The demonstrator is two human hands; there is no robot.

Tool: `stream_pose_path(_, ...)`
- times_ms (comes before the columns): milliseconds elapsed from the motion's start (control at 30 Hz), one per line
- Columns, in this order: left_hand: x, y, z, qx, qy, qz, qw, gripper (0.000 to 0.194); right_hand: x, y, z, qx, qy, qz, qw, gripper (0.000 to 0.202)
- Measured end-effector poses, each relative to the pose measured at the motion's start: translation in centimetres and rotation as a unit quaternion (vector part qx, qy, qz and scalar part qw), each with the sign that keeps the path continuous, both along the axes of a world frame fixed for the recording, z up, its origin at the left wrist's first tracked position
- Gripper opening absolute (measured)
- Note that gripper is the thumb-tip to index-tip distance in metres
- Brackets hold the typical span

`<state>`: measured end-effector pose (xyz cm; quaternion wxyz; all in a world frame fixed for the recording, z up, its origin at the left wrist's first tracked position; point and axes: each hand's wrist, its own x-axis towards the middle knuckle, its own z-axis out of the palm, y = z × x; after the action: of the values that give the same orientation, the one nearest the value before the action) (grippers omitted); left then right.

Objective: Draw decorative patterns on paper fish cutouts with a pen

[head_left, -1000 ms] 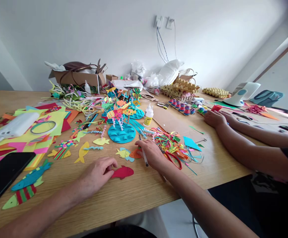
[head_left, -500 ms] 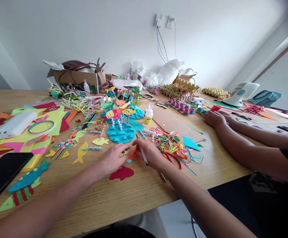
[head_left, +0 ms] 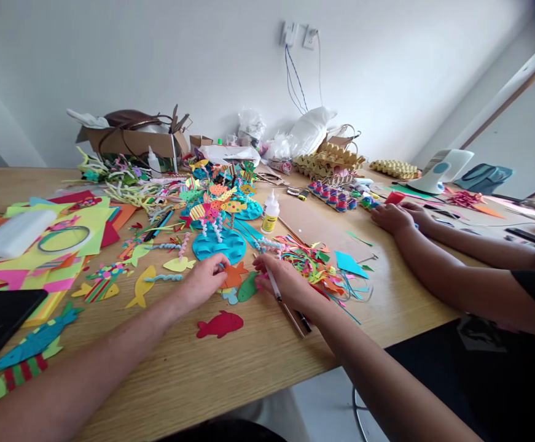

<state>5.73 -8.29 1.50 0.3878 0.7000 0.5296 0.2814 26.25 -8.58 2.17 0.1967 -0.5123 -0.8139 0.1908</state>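
My left hand (head_left: 205, 279) has its thumb and fingers closed on the edge of an orange paper fish (head_left: 234, 275). My right hand (head_left: 285, 283) carries a pen (head_left: 274, 285) tucked between its fingers, and its fingertips reach the edge of a green paper fish (head_left: 247, 287). Light blue and yellow paper bits (head_left: 230, 294) lie partly under the orange fish. Closer to me a red paper fish (head_left: 220, 324) rests flat on the table. Just beyond my hands stands a blue painted egg-carton base (head_left: 218, 247) with paper fish on curled pipe cleaners.
A glue bottle (head_left: 270, 213) stands behind my right hand, with paper scraps (head_left: 313, 267) to its right. Coloured paper (head_left: 96, 215), a black phone (head_left: 4, 322) and more paper fish lie left. A co-worker's hands (head_left: 394, 218) are at the right.
The orange fish, earlier by my right fingers, is now at my left hand. A green fish has come into sight beside my right fingertips. The view has shifted slightly.
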Motion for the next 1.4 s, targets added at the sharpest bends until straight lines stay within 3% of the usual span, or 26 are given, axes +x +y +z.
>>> stream_pose_path(167, -0.5, -0.1, -0.4, -0.012, -0.001, 0.011, 1.0, 0.013, -1.2, 0.0, 0.0, 0.02, -0.085, 0.014, 0.996, 0.037)
stream_pose_path(300, -0.1, 0.0, -0.9, -0.011, 0.01, -0.007, 1.0, 0.029, -1.6, 0.3, 0.2, 0.009, -0.09, 0.025, 0.996, 0.037)
stream_pose_path(433, 0.7, 0.2, -1.2, 0.015, 0.04, -0.022, 0.999, 0.038, -1.1, 0.9, -0.7, 0.0, -0.024, 0.035, 0.999, 0.038)
stream_pose_path(567, 0.9, 0.1, -1.3, 0.062, 0.082, -0.044, 0.994, 0.034, -0.6, 1.4, -1.7, -0.008, 0.096, 0.017, 0.995, 0.035)
stream_pose_path(833, 0.9, -0.5, -1.3, 0.122, 0.128, -0.087, 0.98, 0.014, 1.0, 1.1, 0.7, 0.003, 0.207, -0.018, 0.978, 0.034)
stream_pose_path(1033, 1.4, -0.4, -1.1, 0.116, 0.052, -0.052, 0.991, 0.022, 1.8, 0.6, 1.4, 0.006, 0.288, -0.031, 0.957, 0.032)
stream_pose_path(1200, 2.3, 0.5, -0.1, 0.031, -0.069, -0.052, 0.996, 0.035, 1.2, 0.5, 1.3, -0.043, 0.356, -0.01, 0.934, 0.033)
stream_pose_path(1400, 2.7, 0.8, -0.2, -0.033, -0.146, -0.04, 0.988, 0.038, 0.6, 0.3, 1.1, -0.032, 0.356, -0.019, 0.934, 0.032)
